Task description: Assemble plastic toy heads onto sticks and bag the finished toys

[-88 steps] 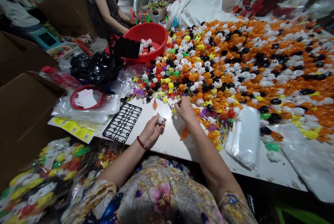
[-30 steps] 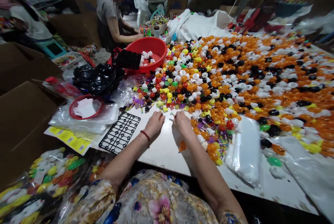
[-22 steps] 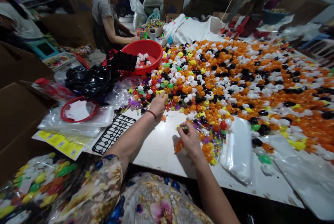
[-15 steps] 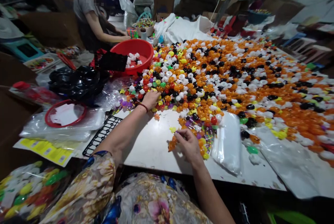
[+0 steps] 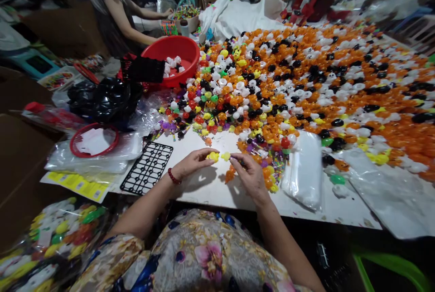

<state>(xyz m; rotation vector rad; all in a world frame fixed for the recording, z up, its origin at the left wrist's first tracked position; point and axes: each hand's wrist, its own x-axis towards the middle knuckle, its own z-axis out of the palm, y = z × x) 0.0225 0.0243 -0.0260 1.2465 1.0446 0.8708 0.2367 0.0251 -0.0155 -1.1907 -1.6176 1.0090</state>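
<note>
1. Nearest, the wearer's floral shirt (image 5: 207,246) meets the edge of the white table (image 5: 204,192), both forearms reaching over it.
2. The left hand (image 5: 193,164), beads (image 5: 174,176) at its wrist, pinches a yellow piece (image 5: 214,157) between thumb and fingers.
3. The right hand (image 5: 250,176) pinches a paler piece (image 5: 225,156) at its outer side; the exact grip is too small to tell.
4. Both pieces hang above the table, just beside each other, with what looks like a slight gap between. The step in hand seems to be bringing one up to the other; if they are to join, the move calls for lining up the facing ends and a gentle, straight push, without crushing either.
5. An orange piece (image 5: 230,174) lies just beside the right fingertips, where it could get in the way.
6. Left of the hands lies a black grid (image 5: 147,168); right, a stack of clear bags (image 5: 302,172).
7. Beyond spreads the pile (image 5: 288,101), mostly orange, white and black.
8. Farther back stand a red basin (image 5: 190,54) holding white pieces (image 5: 174,63), and a co-worker (image 5: 115,15), arms stretched forward.
</note>
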